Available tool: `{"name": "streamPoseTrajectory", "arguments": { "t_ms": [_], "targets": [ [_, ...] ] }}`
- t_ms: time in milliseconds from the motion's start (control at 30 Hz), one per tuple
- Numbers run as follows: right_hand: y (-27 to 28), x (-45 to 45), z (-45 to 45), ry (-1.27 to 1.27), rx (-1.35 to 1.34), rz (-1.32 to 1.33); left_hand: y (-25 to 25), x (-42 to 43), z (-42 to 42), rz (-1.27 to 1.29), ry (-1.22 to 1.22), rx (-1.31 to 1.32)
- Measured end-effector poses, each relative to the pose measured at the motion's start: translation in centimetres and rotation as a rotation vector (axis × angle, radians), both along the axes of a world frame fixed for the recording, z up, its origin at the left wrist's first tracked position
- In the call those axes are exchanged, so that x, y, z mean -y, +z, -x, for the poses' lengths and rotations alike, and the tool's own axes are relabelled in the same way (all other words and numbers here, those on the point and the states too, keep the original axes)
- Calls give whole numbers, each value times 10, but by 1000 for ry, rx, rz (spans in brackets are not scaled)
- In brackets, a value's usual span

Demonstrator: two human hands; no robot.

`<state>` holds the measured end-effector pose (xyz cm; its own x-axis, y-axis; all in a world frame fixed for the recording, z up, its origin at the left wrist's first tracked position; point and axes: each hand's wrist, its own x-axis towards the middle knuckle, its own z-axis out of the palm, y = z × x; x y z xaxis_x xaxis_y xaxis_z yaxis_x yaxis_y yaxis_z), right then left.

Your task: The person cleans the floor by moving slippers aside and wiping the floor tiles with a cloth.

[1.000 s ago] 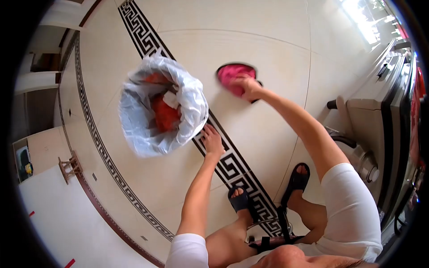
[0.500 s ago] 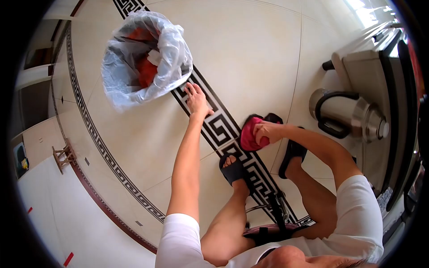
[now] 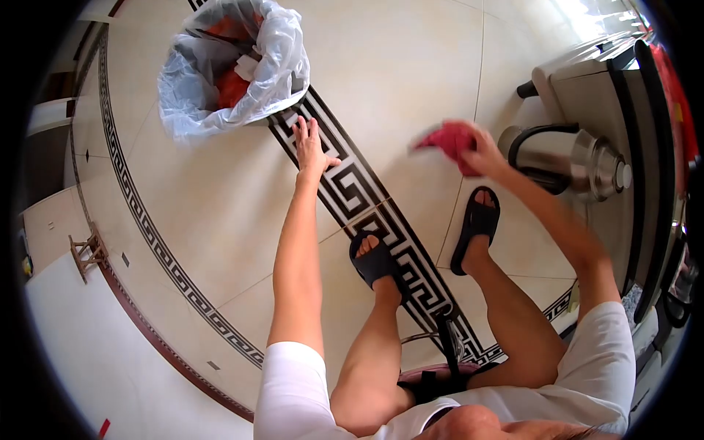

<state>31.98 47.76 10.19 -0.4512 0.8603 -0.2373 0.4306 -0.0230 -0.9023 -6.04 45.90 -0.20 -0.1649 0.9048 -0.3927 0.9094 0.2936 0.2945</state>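
Where the right grip clutches it, pink cloth bunches.

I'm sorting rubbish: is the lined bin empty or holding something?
Holding something: red material and a white scrap show inside the lined bin. How full, I cannot tell.

Crinkled plastic, soft cloth and polished tile are catching the light.
The bin liner is showing as thin, wrinkled plastic with a soft sheen; a white scrap inside is looking papery. The pink cloth, blurred, is appearing soft and matt. Smooth, glossy floor tiles are reflecting brightness. The flask is gleaming like steel, its black handle looking plastic. The sandals are looking matt and rubbery.
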Motion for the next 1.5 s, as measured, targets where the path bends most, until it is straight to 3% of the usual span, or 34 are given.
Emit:
{"name": "streamPoseTrajectory", "arguments": {
  "t_ms": [100, 133, 200, 300, 433, 467, 533, 600, 800, 867, 933, 1033, 1167, 1267, 1367, 1467, 1500],
  "targets": [
    [-74, -41, 2, 65, 387, -446, -4, 1, 3, -15, -8, 4],
    [-101, -44, -2, 150, 518, -486, -4, 0, 2, -12, -8, 5],
    [-100, -33, 19, 71, 752, -424, -8, 1, 5, -28, -10, 26],
    [-91, -20, 17, 165, 764, -467, -9, 4, 6, -76, -27, 32],
    [-76, 13, 22, 291, 610, -263, -6, 15, 3, -171, -59, 48],
    [-75, 26, 23, 357, 594, -156, -7, 28, -3, -277, -61, 132],
    [-76, 58, 26, 566, 637, -161, 2, 62, -36, -340, -101, 54],
    [-75, 80, 25, 678, 583, -63, 19, 110, -73, -388, -129, 375],
    [-80, 145, 19, 881, 653, 48, 51, 240, -139, -124, -293, 863],
    [-77, 163, 23, 930, 720, 50, 69, 260, -139, -140, -279, 889],
    [-74, 170, 21, 873, 703, 23, 103, 265, -126, -131, -250, 904],
    [-71, 179, 29, 827, 763, 1, 183, 268, -97, -13, 39, 1068],
    [-80, 187, 30, 800, 847, 0, 361, 270, -64, -210, 256, 1166],
    [-79, 191, 35, 811, 900, -2, 467, 298, -77, -379, -76, 803],
    [-88, 199, 34, 712, 911, -69, 488, 299, -124, -391, -522, 541],
    [-86, 209, 19, 723, 922, -9, 457, 282, -183, -173, -566, 639],
    [-80, 217, 8, 758, 921, 19, 450, 281, -189, -124, -688, 492]
  ]
}}
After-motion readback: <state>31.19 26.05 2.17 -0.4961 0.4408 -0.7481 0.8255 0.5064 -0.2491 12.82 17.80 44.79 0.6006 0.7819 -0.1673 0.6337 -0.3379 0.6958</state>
